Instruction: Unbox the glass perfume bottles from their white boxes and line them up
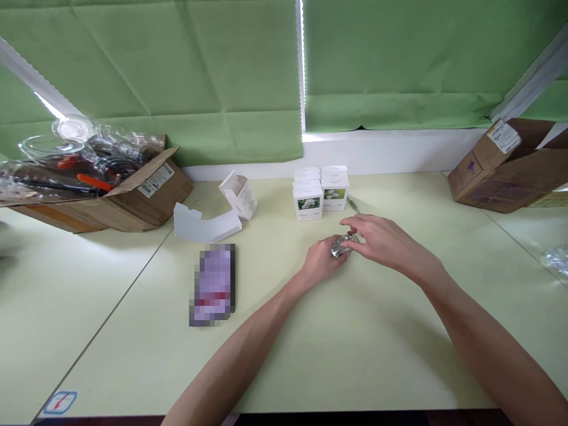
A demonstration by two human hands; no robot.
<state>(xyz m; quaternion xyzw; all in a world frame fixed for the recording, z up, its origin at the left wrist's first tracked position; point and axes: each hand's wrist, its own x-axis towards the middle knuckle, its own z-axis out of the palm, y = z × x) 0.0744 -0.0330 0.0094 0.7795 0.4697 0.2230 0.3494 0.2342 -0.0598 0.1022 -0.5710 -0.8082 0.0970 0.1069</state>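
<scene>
The left hand (322, 260) grasps a small shiny object (338, 247) over the surface (275, 355), near the grouped white boxes (308, 206). The right hand (384, 238) grips the same object near its top, thumb against it; finger contact is partly hidden. Step in hand, as judged: two-handed work at the object's top. The next move calls for a firm left hold and controlled right finger pressure.

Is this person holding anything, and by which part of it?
Yes, a small shiny object. The right hand seems to grip it near its upper end; the left hand is against its side, its exact grip hidden.
</scene>
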